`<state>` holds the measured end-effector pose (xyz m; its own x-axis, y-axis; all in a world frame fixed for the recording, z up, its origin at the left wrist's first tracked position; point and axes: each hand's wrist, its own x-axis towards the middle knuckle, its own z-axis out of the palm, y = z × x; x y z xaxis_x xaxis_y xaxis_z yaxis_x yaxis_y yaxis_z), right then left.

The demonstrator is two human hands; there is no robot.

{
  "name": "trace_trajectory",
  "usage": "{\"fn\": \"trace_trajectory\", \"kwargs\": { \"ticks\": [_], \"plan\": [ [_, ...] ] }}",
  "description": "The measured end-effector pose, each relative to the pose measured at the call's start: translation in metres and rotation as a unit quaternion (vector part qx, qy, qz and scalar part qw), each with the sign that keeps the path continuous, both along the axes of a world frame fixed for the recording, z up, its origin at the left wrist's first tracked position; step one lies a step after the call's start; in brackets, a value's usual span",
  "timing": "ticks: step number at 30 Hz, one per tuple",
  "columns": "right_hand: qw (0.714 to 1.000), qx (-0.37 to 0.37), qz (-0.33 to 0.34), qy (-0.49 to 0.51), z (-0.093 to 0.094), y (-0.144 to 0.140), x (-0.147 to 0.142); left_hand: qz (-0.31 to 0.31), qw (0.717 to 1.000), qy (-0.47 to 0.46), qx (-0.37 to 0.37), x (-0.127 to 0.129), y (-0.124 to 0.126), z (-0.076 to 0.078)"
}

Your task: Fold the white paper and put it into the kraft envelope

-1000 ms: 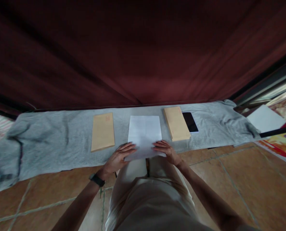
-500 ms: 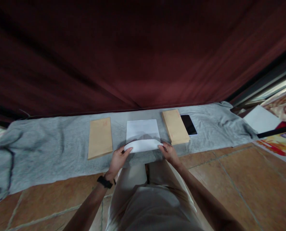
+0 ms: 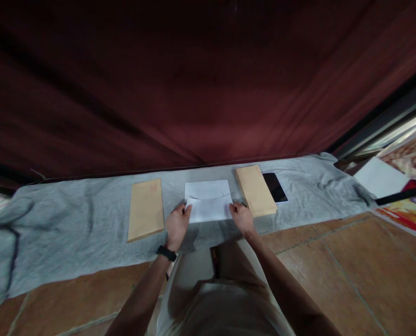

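A white sheet of paper [image 3: 210, 211] is held at its two sides, its near part folded up and over toward the far side. My left hand [image 3: 177, 226] pinches its left edge between thumb and fingers. At the right edge, my right hand [image 3: 242, 216] is closed on the same sheet. Beyond the fold lies flat white paper [image 3: 208, 188]; whether it is the same sheet or others beneath, I cannot tell. A brown envelope stack [image 3: 145, 208] rests left of my left hand, and a thicker envelope stack [image 3: 257, 190] sits just right of my right hand.
Grey cloth [image 3: 103, 219] covers the long, narrow surface. A dark-screened phone or tablet [image 3: 275, 187] lies partly beside the right envelopes. Behind hangs a dark red curtain [image 3: 208, 93]. At far right are a white sheet [image 3: 382, 177] and a colourful printed package [image 3: 409, 212].
The paper's curled near edge has gone away from me and down, so the folded part now lies flatter and shows more surface. Both hands moved with it, gripping its sides.
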<state>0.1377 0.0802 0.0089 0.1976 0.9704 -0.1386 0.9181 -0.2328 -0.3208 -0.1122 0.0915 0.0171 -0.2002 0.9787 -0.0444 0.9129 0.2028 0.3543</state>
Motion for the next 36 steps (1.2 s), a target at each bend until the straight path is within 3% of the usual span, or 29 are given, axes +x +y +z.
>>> {"fn": "trace_trajectory", "kwargs": {
  "ticks": [5,9,14,18,20,30,36],
  "plan": [
    [0.999,0.012,-0.012,-0.045,0.002,0.009,-0.01,-0.014,0.997,0.07,-0.012,0.006,0.006,0.005],
    [0.998,0.014,-0.006,-0.065,0.002,0.018,-0.013,-0.001,0.997,0.07,-0.041,0.007,0.017,0.013],
    [0.998,0.009,0.007,-0.063,0.001,0.026,-0.012,0.016,0.998,-0.045,-0.042,-0.003,0.025,0.01],
    [0.998,0.008,0.013,-0.056,-0.001,0.027,-0.011,0.012,0.982,-0.19,-0.002,-0.014,0.018,0.0],
    [0.998,0.008,0.013,-0.054,-0.001,0.028,-0.011,0.007,0.976,-0.217,0.002,-0.018,0.015,-0.003],
    [0.998,0.002,0.003,-0.055,0.003,0.042,-0.009,0.026,0.998,0.012,-0.053,0.001,0.02,0.011],
    [0.999,-0.002,-0.01,-0.052,0.003,0.052,-0.01,0.029,0.996,0.064,-0.052,0.01,0.02,0.017]
  ]
}}
